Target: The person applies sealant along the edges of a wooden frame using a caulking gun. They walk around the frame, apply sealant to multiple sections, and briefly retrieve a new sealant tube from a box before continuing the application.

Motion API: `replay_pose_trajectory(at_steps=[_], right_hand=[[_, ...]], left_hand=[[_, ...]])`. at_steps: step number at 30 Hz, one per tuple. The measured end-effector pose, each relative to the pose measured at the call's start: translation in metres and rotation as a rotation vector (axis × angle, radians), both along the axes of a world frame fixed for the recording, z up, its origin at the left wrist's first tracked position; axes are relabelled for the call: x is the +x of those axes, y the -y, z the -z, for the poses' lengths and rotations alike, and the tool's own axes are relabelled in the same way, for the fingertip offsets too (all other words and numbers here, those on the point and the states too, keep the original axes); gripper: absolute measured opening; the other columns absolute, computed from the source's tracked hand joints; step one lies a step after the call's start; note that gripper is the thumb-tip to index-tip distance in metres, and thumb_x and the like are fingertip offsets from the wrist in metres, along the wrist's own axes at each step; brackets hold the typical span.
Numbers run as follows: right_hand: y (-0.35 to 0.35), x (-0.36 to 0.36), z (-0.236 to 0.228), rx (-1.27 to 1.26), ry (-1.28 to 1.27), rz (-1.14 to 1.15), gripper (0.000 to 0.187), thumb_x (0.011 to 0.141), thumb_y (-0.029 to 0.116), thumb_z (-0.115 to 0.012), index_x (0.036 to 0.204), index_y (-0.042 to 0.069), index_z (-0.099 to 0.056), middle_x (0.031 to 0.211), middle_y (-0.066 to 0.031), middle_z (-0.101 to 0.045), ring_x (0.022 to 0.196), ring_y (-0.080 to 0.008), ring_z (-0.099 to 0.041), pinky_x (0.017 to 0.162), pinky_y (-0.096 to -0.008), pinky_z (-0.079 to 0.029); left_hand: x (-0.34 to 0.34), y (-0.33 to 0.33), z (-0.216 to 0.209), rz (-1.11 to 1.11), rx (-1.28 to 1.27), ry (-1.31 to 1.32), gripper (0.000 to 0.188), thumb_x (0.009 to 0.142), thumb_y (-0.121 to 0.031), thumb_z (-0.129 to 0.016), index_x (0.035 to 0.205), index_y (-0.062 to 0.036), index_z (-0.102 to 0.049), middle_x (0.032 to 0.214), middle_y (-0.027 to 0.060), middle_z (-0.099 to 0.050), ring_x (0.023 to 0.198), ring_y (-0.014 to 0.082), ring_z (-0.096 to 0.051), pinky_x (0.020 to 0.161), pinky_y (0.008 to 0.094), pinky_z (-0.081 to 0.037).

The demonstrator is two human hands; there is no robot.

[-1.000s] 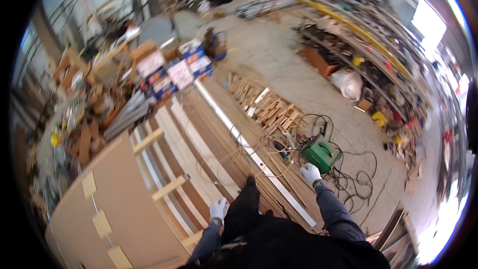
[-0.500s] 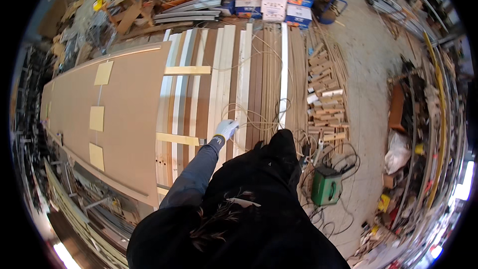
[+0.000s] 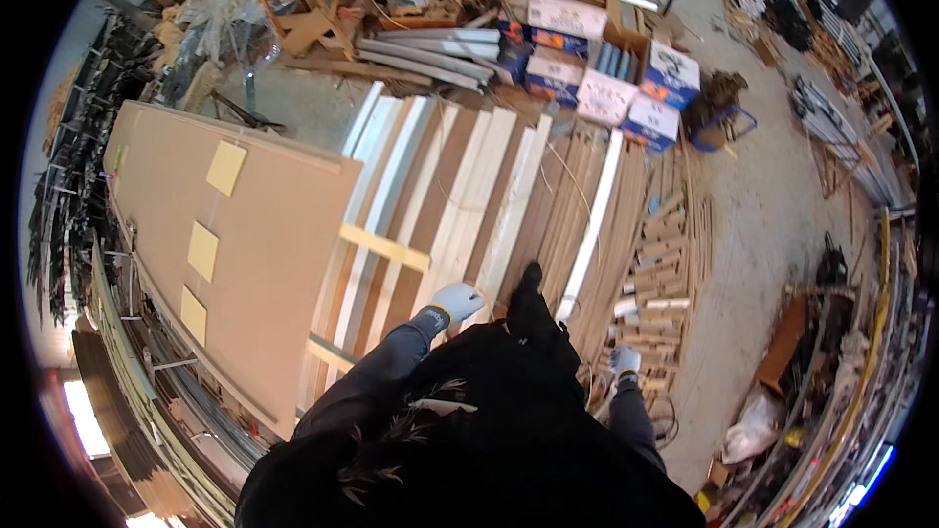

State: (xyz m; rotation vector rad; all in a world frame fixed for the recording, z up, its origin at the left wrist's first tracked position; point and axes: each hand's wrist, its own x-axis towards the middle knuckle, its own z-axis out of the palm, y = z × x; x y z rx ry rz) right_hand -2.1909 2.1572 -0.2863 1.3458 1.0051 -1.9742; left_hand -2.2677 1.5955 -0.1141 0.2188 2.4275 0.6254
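My left hand point(image 3: 457, 303), in a pale glove with a grey cuff, is over the long boards point(image 3: 474, 186) laid side by side. Its fingers look curled closed; whatever is in them is too small to make out. Out to the right, my right hand point(image 3: 624, 360), also gloved, is just above or beside the short wood offcuts point(image 3: 653, 284); its fingers are too small and blurred to read. A thin tan cord point(image 3: 585, 198) loops across the boards. One dark shoe point(image 3: 530, 284) stands among them.
A large brown panel point(image 3: 274, 205) with yellow squares lies at left. Light wood battens point(image 3: 384, 246) stick out from it over the boards. Stacked cartons point(image 3: 599, 98) and grey profiles point(image 3: 430, 49) stand at the far side. Cluttered racks point(image 3: 861, 332) line the right.
The view has turned and shifted. My right hand has come into view at the right. The cord loops beside my left hand have mostly gone from sight, and the green box is hidden.
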Motion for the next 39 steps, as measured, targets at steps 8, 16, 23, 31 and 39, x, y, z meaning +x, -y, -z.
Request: replay_pose_trajectory(at_steps=[8,16,23,31,39], right_hand=[[0.175,-0.365,-0.128,0.677,-0.587,-0.797,0.023,0.093,0.021,-0.064,0.1,-0.001,-0.068,0.074,-0.0083,-0.068,0.058,-0.0157,-0.062,0.05,-0.0305,-0.048],[0.313,-0.473,-0.115,0.723,-0.687,-1.077,0.031,0.092,0.029,-0.065,0.094,-0.001,-0.072,0.071,-0.0102,-0.07,0.064,-0.0183,-0.067,0.059,-0.0347,-0.053],[0.302,-0.44,-0.034,0.91,-0.775,-2.413,0.033,0.091,0.038,-0.054,0.092,0.013,-0.077,0.094,-0.0163,-0.074,0.096,-0.0335,-0.071,0.079,-0.047,-0.055],[0.491,-0.625,-0.067,0.97,-1.239,-2.362,0.037,0.085,0.038,-0.059,0.081,0.004,-0.074,0.082,-0.0199,-0.073,0.076,-0.0364,-0.072,0.071,-0.0493,-0.056],[0.799,-0.881,-0.115,0.92,-1.292,-1.713,0.027,0.088,0.031,-0.069,0.093,0.005,-0.072,0.078,-0.0127,-0.072,0.068,-0.0266,-0.068,0.066,-0.0398,-0.052]], left_hand=[[-0.084,0.095,-0.069,-0.8,0.022,-0.225,0.041,0.092,-0.04,-0.053,0.084,-0.0046,-0.07,0.086,0.0211,-0.07,0.087,0.0429,-0.067,0.08,0.0513,-0.052],[-0.145,0.117,-0.09,-1.025,0.057,0.138,0.048,0.09,-0.051,-0.051,0.081,-0.0093,-0.074,0.086,0.0172,-0.073,0.085,0.0388,-0.07,0.082,0.0478,-0.054],[-0.213,0.228,-0.078,-0.96,-0.046,0.079,0.065,0.093,-0.064,-0.049,0.092,-0.0042,-0.074,0.098,0.0233,-0.072,0.097,0.0416,-0.068,0.088,0.0488,-0.052],[-0.251,0.381,-0.123,-1.638,0.194,0.012,0.049,0.093,-0.048,-0.06,0.081,-0.0017,-0.069,0.082,0.0197,-0.071,0.071,0.033,-0.069,0.064,0.0408,-0.052],[-0.22,0.39,-0.034,-1.28,-0.271,-0.443,0.004,0.08,-0.004,-0.063,0.08,-0.0075,-0.06,0.076,0.0158,-0.063,0.069,0.0376,-0.064,0.061,0.0477,-0.054]])
